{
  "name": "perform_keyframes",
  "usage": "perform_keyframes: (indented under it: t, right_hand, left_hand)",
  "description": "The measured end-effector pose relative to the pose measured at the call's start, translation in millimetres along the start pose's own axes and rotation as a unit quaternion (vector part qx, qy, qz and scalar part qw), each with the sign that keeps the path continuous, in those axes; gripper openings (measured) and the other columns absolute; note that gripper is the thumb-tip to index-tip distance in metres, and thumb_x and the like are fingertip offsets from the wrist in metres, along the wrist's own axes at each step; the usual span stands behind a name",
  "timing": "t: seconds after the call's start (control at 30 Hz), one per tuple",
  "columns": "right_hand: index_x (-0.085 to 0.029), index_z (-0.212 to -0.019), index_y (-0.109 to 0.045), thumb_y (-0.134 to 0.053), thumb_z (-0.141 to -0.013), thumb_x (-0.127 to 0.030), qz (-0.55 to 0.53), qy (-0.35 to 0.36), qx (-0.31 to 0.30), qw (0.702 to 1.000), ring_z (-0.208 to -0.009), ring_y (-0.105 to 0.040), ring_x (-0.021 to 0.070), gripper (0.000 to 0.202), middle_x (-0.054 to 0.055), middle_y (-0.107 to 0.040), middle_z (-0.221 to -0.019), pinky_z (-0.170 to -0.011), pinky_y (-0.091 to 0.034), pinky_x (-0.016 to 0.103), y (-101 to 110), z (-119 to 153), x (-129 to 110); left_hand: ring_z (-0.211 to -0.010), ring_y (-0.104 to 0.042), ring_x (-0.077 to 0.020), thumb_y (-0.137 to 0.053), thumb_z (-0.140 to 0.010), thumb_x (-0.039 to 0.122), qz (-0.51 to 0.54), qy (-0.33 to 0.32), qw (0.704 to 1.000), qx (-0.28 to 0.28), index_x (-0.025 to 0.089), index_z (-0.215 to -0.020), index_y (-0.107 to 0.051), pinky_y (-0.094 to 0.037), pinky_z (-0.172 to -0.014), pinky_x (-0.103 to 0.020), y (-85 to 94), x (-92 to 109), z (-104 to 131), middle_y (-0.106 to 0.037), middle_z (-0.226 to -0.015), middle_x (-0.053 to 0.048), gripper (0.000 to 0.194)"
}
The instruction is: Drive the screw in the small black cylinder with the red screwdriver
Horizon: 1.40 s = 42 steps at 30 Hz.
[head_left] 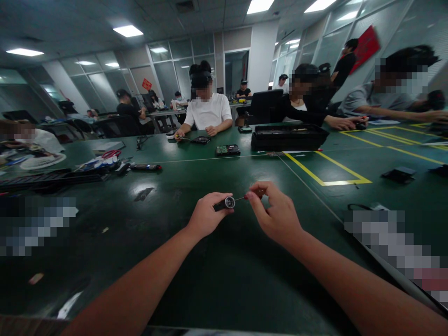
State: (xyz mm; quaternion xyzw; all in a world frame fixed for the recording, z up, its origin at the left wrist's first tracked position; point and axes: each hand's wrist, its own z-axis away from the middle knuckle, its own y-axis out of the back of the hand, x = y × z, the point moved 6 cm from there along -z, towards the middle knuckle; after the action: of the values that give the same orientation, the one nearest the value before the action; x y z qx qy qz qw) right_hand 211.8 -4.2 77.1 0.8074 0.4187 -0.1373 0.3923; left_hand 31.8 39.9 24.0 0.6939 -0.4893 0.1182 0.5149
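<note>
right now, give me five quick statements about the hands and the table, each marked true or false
1. The left hand holds a dark cylinder. True.
2. The right hand is empty. False: the right hand grips a thin-shafted tool.
3. The black bin stands beyond both hands. True.
4. The tabletop is white. False: the tabletop is green.
5. Yellow tape outlines areas on the tabletop. True.
</note>
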Motion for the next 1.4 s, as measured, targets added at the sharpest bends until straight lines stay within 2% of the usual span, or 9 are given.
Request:
perform_keyframes:
  t: [0.1, 0.17, 0.23, 0.33, 0.57, 0.87, 1.0, 1.2, 1.4]
  right_hand:
    - [-0.022, -0.100, -0.061, -0.053, -0.096, -0.033, -0.034, -0.030, 0.005, 0.999, -0.080, -0.068, 0.0216, 0.015, 0.006, -0.071, -0.088, -0.072, -0.051, 0.036, -1.1, -0.8, 3.6]
    - [-0.022, -0.098, -0.061, -0.050, -0.098, -0.038, -0.108, -0.093, 0.031, 0.989, -0.079, -0.069, 0.0212, 0.019, 0.005, -0.071, -0.085, -0.073, -0.052, 0.037, -1.4, -2.3, 15.7]
    - [-0.022, -0.093, -0.060, -0.050, -0.098, -0.044, -0.217, -0.181, 0.062, 0.957, -0.073, -0.067, 0.0202, 0.025, 0.004, -0.068, -0.080, -0.069, -0.054, 0.036, -4.2, -2.4, 34.1]
    - [-0.022, -0.088, -0.059, -0.052, -0.095, -0.046, -0.342, -0.240, 0.078, 0.905, -0.067, -0.063, 0.0181, 0.026, 0.002, -0.064, -0.075, -0.068, -0.055, 0.036, -10.2, -2.7, 50.6]
    - [-0.021, -0.098, -0.060, -0.051, -0.098, -0.044, -0.210, -0.169, 0.076, 0.960, -0.076, -0.066, 0.0188, 0.025, 0.004, -0.069, -0.084, -0.073, -0.054, 0.036, -1.6, -0.3, 33.2]
    - [-0.022, -0.096, -0.064, -0.053, -0.098, -0.042, -0.086, -0.096, 0.028, 0.991, -0.073, -0.069, 0.0194, 0.022, 0.003, -0.073, -0.082, -0.066, -0.051, 0.033, 1.5, -1.7, 17.9]
    - [-0.022, -0.092, -0.067, -0.057, -0.095, -0.043, -0.014, -0.078, 0.013, 0.997, -0.060, -0.064, 0.0173, 0.024, 0.001, -0.072, -0.072, -0.057, -0.045, 0.031, 5.0, -4.0, 12.5]
    - [-0.021, -0.098, -0.060, -0.048, -0.095, -0.027, -0.031, -0.048, -0.024, 0.998, -0.072, -0.067, 0.0188, 0.013, 0.003, -0.071, -0.081, -0.063, -0.047, 0.030, 1.4, -3.2, 9.8]
    - [-0.022, -0.092, -0.064, -0.048, -0.098, -0.042, -0.001, -0.078, -0.018, 0.997, -0.058, -0.063, 0.0176, 0.026, 0.002, -0.070, -0.070, -0.055, -0.042, 0.030, -0.1, -5.4, 13.2]
  left_hand:
    - [-0.110, -0.066, -0.0231, -0.079, -0.081, 0.019, -0.009, -0.013, 1.000, 0.001, 0.026, -0.120, -0.070, -0.050, -0.100, -0.042, 0.7, 4.0, 0.8, -0.072, -0.117, -0.005, 0.041]
    - [-0.111, -0.065, -0.0225, -0.077, -0.082, 0.018, -0.019, -0.037, 0.999, 0.019, 0.027, -0.120, -0.070, -0.051, -0.100, -0.042, 4.4, 8.7, 0.8, -0.072, -0.118, -0.005, 0.040]
    - [-0.112, -0.065, -0.0220, -0.076, -0.083, 0.017, -0.027, -0.054, 0.997, 0.044, 0.027, -0.120, -0.070, -0.051, -0.100, -0.042, 9.3, 11.4, -0.1, -0.072, -0.118, -0.005, 0.039]
    - [-0.112, -0.065, -0.0221, -0.077, -0.082, 0.017, -0.021, -0.037, 0.997, 0.063, 0.024, -0.120, -0.070, -0.050, -0.102, -0.043, 13.5, 7.2, -2.4, -0.072, -0.119, -0.006, 0.040]
    - [-0.113, -0.065, -0.0230, -0.079, -0.081, 0.019, -0.013, -0.017, 0.999, 0.038, 0.025, -0.121, -0.070, -0.049, -0.103, -0.044, 7.9, 3.2, -1.9, -0.072, -0.120, -0.005, 0.042]
    - [-0.112, -0.066, -0.0232, -0.079, -0.080, 0.019, -0.006, -0.019, 0.999, 0.032, 0.025, -0.121, -0.070, -0.050, -0.102, -0.043, 7.9, 7.8, -0.8, -0.072, -0.120, -0.005, 0.043]
    - [-0.111, -0.066, -0.0227, -0.081, -0.079, 0.019, -0.007, -0.017, 0.999, 0.027, 0.024, -0.121, -0.070, -0.050, -0.102, -0.042, 7.0, 7.8, -0.7, -0.072, -0.118, -0.005, 0.043]
    - [-0.108, -0.067, -0.0221, -0.080, -0.079, 0.018, -0.005, -0.021, 1.000, 0.017, 0.024, -0.119, -0.071, -0.052, -0.100, -0.041, 4.3, 7.3, -0.1, -0.072, -0.116, -0.005, 0.041]
    - [-0.109, -0.067, -0.0224, -0.079, -0.080, 0.020, -0.004, -0.025, 1.000, 0.013, 0.025, -0.119, -0.071, -0.051, -0.100, -0.041, 1.8, 4.0, 0.3, -0.072, -0.117, -0.005, 0.041]
